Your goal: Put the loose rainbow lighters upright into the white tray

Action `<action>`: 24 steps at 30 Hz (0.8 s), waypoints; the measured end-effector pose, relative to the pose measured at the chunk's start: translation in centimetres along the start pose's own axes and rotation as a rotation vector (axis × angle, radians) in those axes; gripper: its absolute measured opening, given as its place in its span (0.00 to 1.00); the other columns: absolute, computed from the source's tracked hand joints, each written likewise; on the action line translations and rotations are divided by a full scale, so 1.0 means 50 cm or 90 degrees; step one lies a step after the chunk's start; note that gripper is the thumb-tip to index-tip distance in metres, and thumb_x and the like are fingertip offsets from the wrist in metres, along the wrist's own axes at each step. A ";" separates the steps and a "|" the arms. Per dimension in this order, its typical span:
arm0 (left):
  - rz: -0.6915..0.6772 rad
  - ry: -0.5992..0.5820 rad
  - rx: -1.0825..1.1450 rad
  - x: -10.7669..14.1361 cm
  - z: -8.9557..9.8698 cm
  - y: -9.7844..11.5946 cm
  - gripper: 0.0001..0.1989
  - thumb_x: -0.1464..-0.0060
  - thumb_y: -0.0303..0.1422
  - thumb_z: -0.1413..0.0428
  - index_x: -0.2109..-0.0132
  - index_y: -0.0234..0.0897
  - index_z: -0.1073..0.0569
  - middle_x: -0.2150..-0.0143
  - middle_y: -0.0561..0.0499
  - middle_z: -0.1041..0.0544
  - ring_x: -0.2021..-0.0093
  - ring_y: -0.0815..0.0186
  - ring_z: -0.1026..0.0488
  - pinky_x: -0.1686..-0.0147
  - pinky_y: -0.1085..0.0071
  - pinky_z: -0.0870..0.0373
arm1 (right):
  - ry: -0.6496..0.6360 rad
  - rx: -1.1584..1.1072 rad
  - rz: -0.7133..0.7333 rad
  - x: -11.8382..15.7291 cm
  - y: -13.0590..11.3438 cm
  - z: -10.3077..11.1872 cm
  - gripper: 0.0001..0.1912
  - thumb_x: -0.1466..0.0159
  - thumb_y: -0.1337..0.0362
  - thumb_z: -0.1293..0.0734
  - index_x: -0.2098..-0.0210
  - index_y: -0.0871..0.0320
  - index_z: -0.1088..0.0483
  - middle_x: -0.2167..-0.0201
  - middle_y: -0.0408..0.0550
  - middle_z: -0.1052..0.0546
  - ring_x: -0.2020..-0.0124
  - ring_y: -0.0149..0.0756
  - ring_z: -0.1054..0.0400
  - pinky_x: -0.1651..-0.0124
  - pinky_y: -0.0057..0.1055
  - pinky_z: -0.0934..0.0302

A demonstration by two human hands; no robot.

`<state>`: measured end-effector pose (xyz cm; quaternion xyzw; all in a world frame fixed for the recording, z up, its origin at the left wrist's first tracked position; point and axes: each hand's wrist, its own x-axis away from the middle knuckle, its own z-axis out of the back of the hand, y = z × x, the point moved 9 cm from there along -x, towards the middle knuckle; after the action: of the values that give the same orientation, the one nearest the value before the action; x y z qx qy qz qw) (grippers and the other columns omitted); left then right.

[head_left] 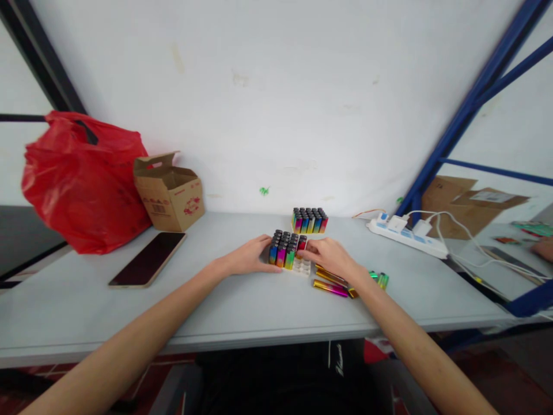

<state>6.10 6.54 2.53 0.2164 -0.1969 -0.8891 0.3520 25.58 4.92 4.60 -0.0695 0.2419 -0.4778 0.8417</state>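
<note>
Upright, colourful lighters (280, 255) with black tops stand in rows in a white holder tray (303, 267), whose front right part shows bare slots. Around the left side of this block sits my left hand (247, 257), thumb at the front and fingers behind, steadying it. My right hand (330, 256) pinches a red lighter (302, 242) at the tray's right side; its lower end is partly hidden by my fingers. Beneath my right wrist lie several loose shiny lighters (330, 288) in gold, magenta and green, partly covered by the forearm.
Behind the tray, a second block of lighters (310, 221) stands near the wall. A phone (149, 259), an opened cardboard box (173, 199) and a red plastic bag (86, 184) are at left. A power strip (408, 237) with cables lies at right, beside a blue frame (464, 109). Another person's hand (543, 249) shows far right.
</note>
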 end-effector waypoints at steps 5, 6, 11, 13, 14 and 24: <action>0.002 -0.005 0.003 0.000 0.001 0.006 0.41 0.49 0.61 0.33 0.38 0.39 0.25 0.40 0.40 0.22 0.41 0.43 0.24 0.39 0.53 0.28 | -0.006 -0.071 0.045 0.042 0.001 0.066 0.21 0.24 0.50 0.37 0.64 0.55 0.21 0.66 0.48 0.18 0.68 0.39 0.29 0.60 0.34 0.39; 0.005 -0.007 0.002 0.000 0.001 0.008 0.40 0.49 0.61 0.33 0.38 0.39 0.25 0.40 0.40 0.22 0.42 0.44 0.24 0.40 0.53 0.28 | -0.014 -0.075 0.043 0.058 0.007 0.077 0.19 0.25 0.50 0.36 0.62 0.55 0.20 0.63 0.49 0.17 0.65 0.40 0.27 0.58 0.35 0.37; 0.011 -0.018 -0.023 0.000 0.001 0.010 0.40 0.48 0.61 0.33 0.38 0.40 0.25 0.39 0.40 0.23 0.41 0.44 0.24 0.39 0.54 0.28 | -0.057 -0.019 -0.020 0.151 0.055 0.087 0.13 0.28 0.53 0.32 0.55 0.54 0.20 0.55 0.54 0.18 0.52 0.48 0.25 0.45 0.42 0.34; 0.010 -0.018 -0.030 0.000 0.002 0.010 0.39 0.48 0.62 0.33 0.39 0.40 0.25 0.40 0.41 0.23 0.41 0.44 0.24 0.40 0.54 0.28 | -0.067 0.005 -0.041 0.175 0.070 0.074 0.11 0.28 0.55 0.31 0.55 0.54 0.20 0.54 0.56 0.18 0.49 0.50 0.25 0.43 0.44 0.34; 0.010 -0.018 -0.032 0.000 0.001 0.009 0.39 0.48 0.62 0.33 0.39 0.40 0.24 0.41 0.41 0.22 0.42 0.44 0.24 0.40 0.54 0.28 | -0.068 0.015 -0.049 0.182 0.075 0.066 0.11 0.28 0.56 0.32 0.55 0.54 0.20 0.54 0.56 0.19 0.49 0.50 0.25 0.43 0.44 0.34; 0.016 -0.014 -0.010 -0.001 0.001 0.004 0.42 0.49 0.62 0.33 0.37 0.40 0.25 0.38 0.40 0.23 0.39 0.43 0.25 0.39 0.52 0.29 | 0.158 -0.267 -0.161 0.120 0.119 0.098 0.18 0.35 0.46 0.27 0.60 0.55 0.21 0.57 0.53 0.17 0.54 0.48 0.24 0.49 0.45 0.30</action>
<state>6.20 6.45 2.69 0.2014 -0.1961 -0.8884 0.3628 35.05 2.50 4.74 -0.2129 0.4264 -0.5233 0.7064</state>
